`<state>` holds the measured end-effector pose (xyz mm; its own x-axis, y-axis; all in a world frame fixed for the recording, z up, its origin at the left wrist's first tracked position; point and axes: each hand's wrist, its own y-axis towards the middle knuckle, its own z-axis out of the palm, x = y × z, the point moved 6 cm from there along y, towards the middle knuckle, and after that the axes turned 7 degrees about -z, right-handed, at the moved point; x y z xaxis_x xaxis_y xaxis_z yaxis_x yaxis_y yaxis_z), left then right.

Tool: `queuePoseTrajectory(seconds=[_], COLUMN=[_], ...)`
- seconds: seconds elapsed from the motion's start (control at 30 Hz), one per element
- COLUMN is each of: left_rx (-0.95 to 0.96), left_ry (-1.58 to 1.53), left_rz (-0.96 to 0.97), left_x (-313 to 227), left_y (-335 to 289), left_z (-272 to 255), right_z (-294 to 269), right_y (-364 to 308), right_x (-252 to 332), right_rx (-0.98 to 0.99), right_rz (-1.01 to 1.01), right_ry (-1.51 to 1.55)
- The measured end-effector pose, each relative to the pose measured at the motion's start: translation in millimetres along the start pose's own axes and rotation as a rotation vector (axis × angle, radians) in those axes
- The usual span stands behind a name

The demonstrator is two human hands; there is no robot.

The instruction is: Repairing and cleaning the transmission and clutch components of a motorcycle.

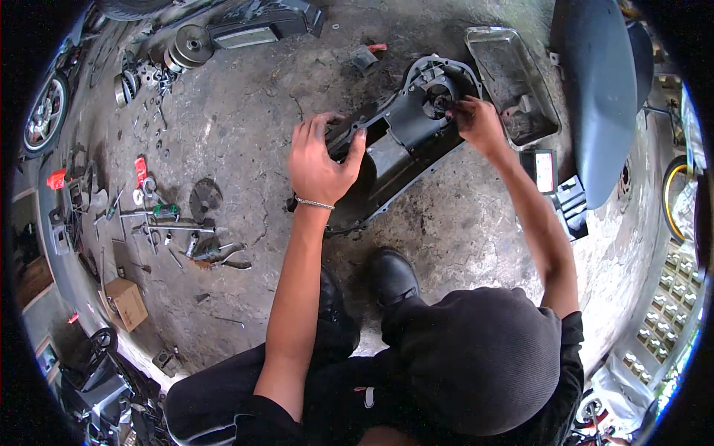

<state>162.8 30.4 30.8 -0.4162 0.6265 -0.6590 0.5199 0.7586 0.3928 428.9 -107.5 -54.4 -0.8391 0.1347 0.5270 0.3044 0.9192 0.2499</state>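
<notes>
A long dark-grey scooter transmission casing (pixel 415 123) lies on the concrete floor in front of my boots, tilted from lower left to upper right. My left hand (pixel 321 162) grips its near-left wall, thumb inside the edge and fingers over the outer side. At the upper right end, my right hand (pixel 480 126) has its fingers closed at the rim of a round opening (pixel 437 101). The fingertips are dark and hide whatever they pinch. A metal bracelet (pixel 315 203) circles my left wrist.
A shallow metal tray (pixel 547 123) sits right of the casing, beside a scooter seat (pixel 601 97) and a battery (pixel 571 204). Pliers (pixel 230 256), wrenches and sockets lie scattered at left, with a small cardboard box (pixel 125 303) below them. Pulley parts (pixel 191 46) rest at upper left.
</notes>
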Motion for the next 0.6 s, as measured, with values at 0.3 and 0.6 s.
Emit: queuePoseTrajectory(seconds=[0.3, 0.6], left_rx=[0.009, 0.016], left_ry=[0.050, 0.092], left_rz=[0.033, 0.041], left_x=[0, -3], left_y=[-2, -6], left_z=[0, 4], right_z=[20, 51], right_y=[-15, -23], right_x=[24, 2], right_rx=[-0.226, -0.555], right_rz=[0.555, 0.904], right_ry=[0.191, 0.737])
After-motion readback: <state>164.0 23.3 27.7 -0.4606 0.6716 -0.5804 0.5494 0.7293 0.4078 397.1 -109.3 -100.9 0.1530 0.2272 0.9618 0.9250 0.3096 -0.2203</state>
